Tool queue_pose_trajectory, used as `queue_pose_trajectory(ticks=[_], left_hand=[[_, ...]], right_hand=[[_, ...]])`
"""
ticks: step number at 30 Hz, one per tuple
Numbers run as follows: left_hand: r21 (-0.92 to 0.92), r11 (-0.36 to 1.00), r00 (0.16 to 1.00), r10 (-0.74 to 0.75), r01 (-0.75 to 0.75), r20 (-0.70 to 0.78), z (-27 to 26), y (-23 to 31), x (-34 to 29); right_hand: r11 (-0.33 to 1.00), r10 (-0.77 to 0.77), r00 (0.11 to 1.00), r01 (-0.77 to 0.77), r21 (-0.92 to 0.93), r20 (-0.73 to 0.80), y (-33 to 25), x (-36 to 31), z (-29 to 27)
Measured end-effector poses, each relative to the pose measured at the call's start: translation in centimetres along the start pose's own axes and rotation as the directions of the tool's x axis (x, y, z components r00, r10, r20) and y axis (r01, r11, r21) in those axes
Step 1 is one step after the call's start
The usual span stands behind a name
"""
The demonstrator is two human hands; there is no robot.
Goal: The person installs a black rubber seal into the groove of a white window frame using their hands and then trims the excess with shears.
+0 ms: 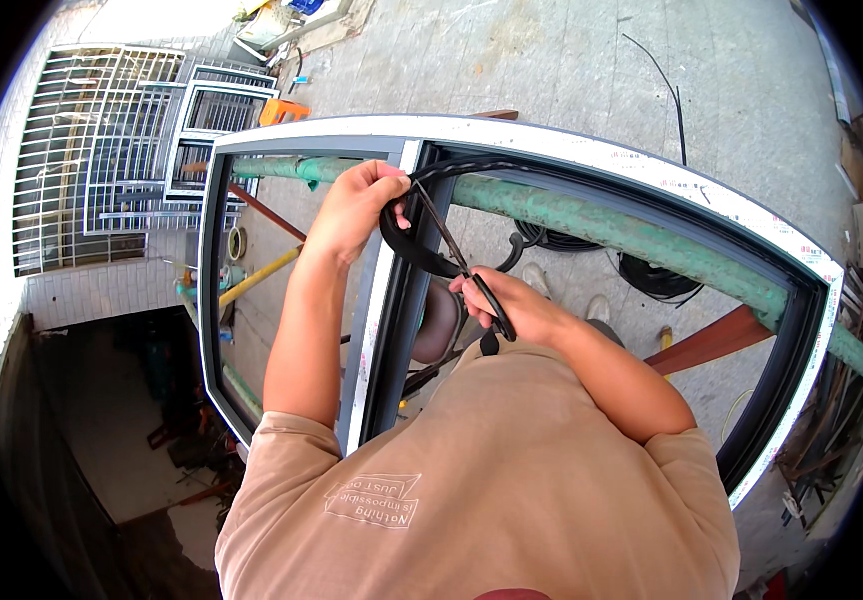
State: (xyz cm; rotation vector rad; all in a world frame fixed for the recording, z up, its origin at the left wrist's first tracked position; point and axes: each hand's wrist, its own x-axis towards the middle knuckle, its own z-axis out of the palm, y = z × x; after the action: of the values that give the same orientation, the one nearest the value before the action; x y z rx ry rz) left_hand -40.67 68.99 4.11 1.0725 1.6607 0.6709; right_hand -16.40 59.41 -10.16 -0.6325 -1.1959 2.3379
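My left hand [366, 205] pinches a black rubber strip [406, 248] at the corner where the window frame's divider meets its far rail. Below the fingers the strip bends in a loop, and another length runs along the far inner edge. My right hand [511, 305] is closed around a pair of scissors [444, 230] with black handles. Their long, narrow blades point up and left, and the tips reach the strip beside my left fingers. Whether the blades are apart is hard to make out. The large grey window frame [561, 138], partly covered in white film, lies flat in front of me.
Green pipes [631, 238] support the frame. Coiled black strip [656, 275] lies on the floor beneath it, near a brown board [716, 340]. An orange stool [283, 112] stands beyond the far left corner. Metal window grilles [101, 150] lean at the left wall; scrap lies at the right.
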Motion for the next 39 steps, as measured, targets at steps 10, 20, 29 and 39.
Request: queue_pose_trajectory(ticks=[10,20,29,39], left_hand=[[-0.141,0.986,0.993,-0.078,0.09,0.089,0.0,0.5,-1.5],[-0.16,0.977,0.978,-0.11,0.139,0.179,-0.6,1.1,-1.7],[-0.15,0.975,0.968,-0.128,0.163,0.217,-0.4,2.0,-1.8],[-0.164,0.97,0.959,-0.133,0.177,0.25,-0.5,2.2,-1.3]], right_hand=[[0.995,-0.075,0.997,0.074,-0.059,-0.009,0.3,2.0,0.7],[0.969,-0.102,0.995,0.102,-0.224,0.013,-1.6,2.9,0.5],[0.898,-0.14,0.99,0.127,-0.421,0.0,-2.0,4.3,0.1],[0.895,-0.256,0.956,0.179,-0.408,-0.141,-1.6,4.5,1.1]])
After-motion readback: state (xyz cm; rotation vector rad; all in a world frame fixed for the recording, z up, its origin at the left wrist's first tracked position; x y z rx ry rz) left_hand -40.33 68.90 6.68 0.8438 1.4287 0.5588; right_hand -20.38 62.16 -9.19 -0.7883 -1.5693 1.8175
